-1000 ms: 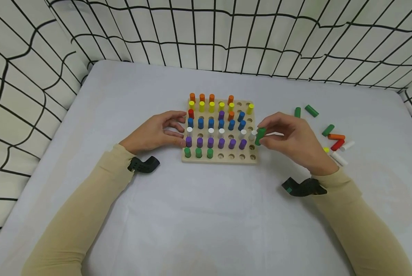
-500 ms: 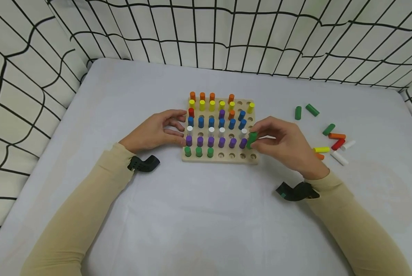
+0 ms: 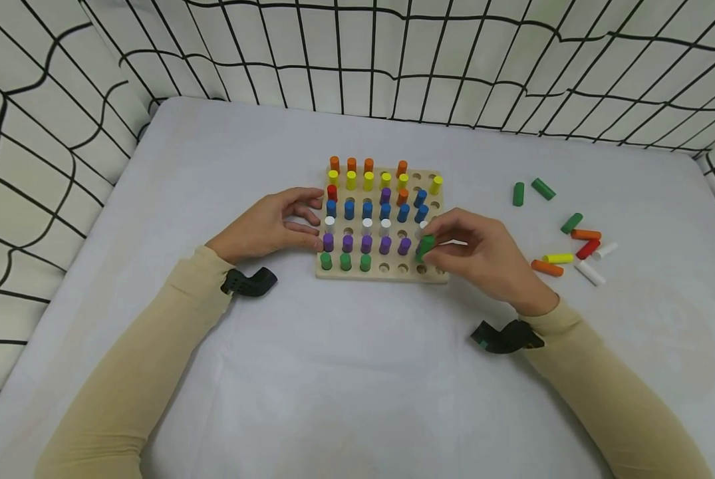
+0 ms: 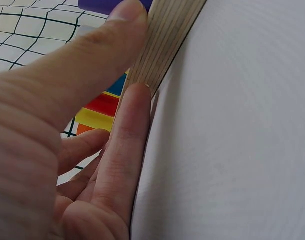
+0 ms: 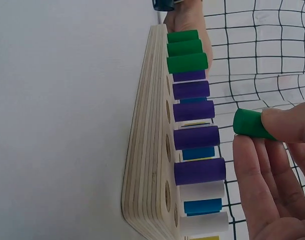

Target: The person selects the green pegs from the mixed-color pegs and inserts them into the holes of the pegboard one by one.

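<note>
at the near edge of the board (image 3: 372, 278), three green pegs (image 3: 346, 261) stand at the left of the front row, vacant holes (image 3: 384, 267) to their right. over the board's right half, the right hand (image 3: 483, 256) pinches a green peg (image 3: 426, 247) by its upper end, slightly tilted, clear of the wood. best to upright it, centre it over the hole beside those three, then press straight down, keeping fingers off the purple pegs (image 3: 385, 246) just behind. the left hand (image 3: 261, 228), fingers loosely spread, touches the board's left side and should brace it against sliding. farther off, three loose green pegs (image 3: 518, 193) lie on the table (image 3: 333, 372).
</note>
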Demonstrator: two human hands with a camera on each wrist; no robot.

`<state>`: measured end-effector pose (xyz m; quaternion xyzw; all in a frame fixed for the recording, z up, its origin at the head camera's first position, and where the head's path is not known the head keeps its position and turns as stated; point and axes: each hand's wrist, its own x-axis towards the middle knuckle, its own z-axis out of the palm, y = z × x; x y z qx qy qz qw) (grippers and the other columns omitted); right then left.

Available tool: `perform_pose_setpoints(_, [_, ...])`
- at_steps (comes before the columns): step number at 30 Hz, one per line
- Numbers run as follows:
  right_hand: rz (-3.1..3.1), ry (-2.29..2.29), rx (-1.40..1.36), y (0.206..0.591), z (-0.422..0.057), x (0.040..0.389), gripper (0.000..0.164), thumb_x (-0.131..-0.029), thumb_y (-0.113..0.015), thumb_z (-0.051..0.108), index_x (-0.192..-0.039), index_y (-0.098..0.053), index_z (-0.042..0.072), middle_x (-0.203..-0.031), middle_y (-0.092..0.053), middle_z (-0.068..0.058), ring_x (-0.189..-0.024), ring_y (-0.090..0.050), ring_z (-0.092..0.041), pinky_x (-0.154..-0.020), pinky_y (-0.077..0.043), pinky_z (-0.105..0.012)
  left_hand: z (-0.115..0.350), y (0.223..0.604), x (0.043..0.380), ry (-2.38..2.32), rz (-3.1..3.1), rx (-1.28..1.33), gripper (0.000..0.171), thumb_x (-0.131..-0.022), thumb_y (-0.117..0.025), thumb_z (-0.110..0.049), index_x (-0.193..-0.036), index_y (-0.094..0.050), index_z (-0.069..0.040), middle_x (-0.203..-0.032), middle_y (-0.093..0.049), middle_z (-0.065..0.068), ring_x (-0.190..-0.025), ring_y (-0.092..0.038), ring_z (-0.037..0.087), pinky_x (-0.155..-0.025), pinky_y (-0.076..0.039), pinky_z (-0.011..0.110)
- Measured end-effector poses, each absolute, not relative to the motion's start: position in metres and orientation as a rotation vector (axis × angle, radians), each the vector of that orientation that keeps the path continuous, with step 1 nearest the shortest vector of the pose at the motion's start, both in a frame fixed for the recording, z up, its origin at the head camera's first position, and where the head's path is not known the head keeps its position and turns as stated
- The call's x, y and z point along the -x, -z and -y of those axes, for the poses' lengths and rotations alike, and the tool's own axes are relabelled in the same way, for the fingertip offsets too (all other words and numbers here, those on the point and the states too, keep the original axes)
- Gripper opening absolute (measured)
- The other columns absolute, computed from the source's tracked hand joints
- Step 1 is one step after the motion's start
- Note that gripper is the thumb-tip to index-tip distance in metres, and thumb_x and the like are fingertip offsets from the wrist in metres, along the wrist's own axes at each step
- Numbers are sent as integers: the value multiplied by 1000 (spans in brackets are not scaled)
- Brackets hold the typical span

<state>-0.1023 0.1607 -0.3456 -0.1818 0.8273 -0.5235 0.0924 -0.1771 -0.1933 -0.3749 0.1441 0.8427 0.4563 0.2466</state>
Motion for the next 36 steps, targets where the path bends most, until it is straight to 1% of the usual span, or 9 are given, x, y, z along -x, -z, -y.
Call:
perform_pose_setpoints(6, [-2430, 1594, 539, 348, -156, 100, 31, -89, -75, -5, -120, -67, -1, -115, -68, -10, -103, -70, -8, -93, -61, -16, 193, 374, 177, -1244, -2297, -390, 90, -85, -87, -22, -159, -37, -15, -145, -54, 4, -116, -70, 21, -108, -56, 33])
perform_pose_setpoints(13, [-2403, 1652, 542, 351, -146, 97, 32, -88, -76, -7, -117, -68, -1, -113, -68, -11, -101, -70, -8, -93, -62, -18, 195, 375, 178, -1242, -2304, -398, 90, -84, -88, -23, -159, -38, -15, -146, -54, 4, -117, -69, 20, -107, -57, 33])
perform_pose_setpoints(20, [-2437, 1630, 542, 353, -135, 93, 30, -87, -77, -5, -116, -69, 1, -113, -70, -12, -99, -70, -8, -91, -62, -18, 195, 376, 179, -1256, -2295, -392, 90, -84, -88, -23, -159, -38, -16, -145, -54, 3, -118, -68, 20, -108, -57, 33])
perform_pose_setpoints(26, [-2465, 1618, 546, 357, -123, 91, 33, -86, -79, -5, -117, -70, 1, -114, -71, -15, -97, -72, -14, -89, -64, -21, 196, 376, 175, -1253, -2297, -378, 90, -84, -87, -22, -159, -37, -16, -145, -53, 3, -117, -70, 21, -109, -56, 35])
perform_pose_setpoints(31, [-2499, 1598, 576, 358, -115, 91, 30, -87, -79, -4, -115, -70, 3, -112, -73, -13, -95, -73, -19, -87, -65, -22, 195, 376, 175, -1262, -2290, -385, 90, -84, -87, -23, -159, -37, -16, -145, -53, 4, -118, -70, 22, -110, -56, 36])
perform_pose_setpoints(36, [-2593, 1498, 688, 358, -110, 91, 30, -87, -79, -1, -115, -71, 5, -112, -73, -9, -96, -74, -18, -87, -66, -27, 194, 377, 178, -1258, -2297, -399, 91, -84, -88, -25, -159, -38, -17, -145, -54, 3, -119, -69, 21, -110, -56, 35])
